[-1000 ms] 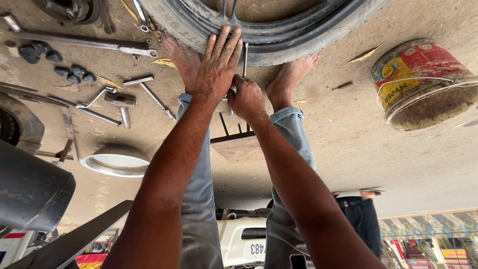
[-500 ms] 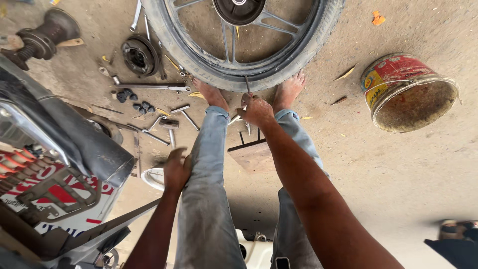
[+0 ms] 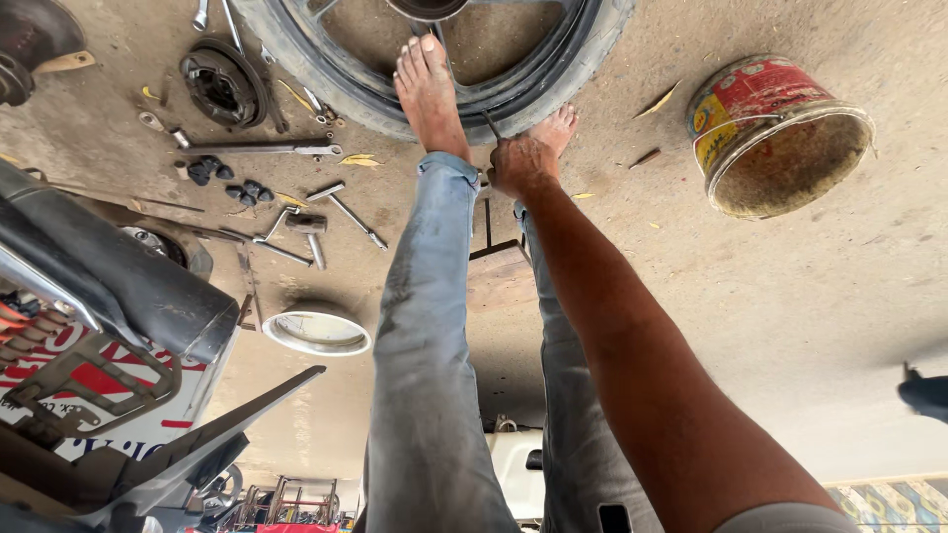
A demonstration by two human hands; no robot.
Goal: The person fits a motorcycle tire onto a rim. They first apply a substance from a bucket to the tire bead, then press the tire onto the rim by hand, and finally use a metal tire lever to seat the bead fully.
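Observation:
A spoked motorcycle wheel with a black tyre (image 3: 563, 74) lies flat on the concrete floor. My right hand (image 3: 521, 163) is clenched around a thin metal lever (image 3: 491, 124) whose tip meets the tyre's edge. One bare foot (image 3: 430, 94) stands on the tyre and rim. The other foot (image 3: 555, 128) rests against the tyre beside my right hand. Both legs are in worn blue jeans (image 3: 425, 326). My left hand is out of the picture.
A rusty red and yellow tin bucket (image 3: 780, 138) lies right of the wheel. Left of it lie a long wrench (image 3: 262, 150), sockets (image 3: 222, 178), a brake drum (image 3: 222, 84) and a white ring (image 3: 316, 331). Motorcycle bodywork (image 3: 109, 296) fills the left. A low stool (image 3: 499, 271) is between my legs.
My left hand left the tyre, dropped to my knee, then went out of view. One foot stepped up onto the tyre. My right hand stayed on the lever.

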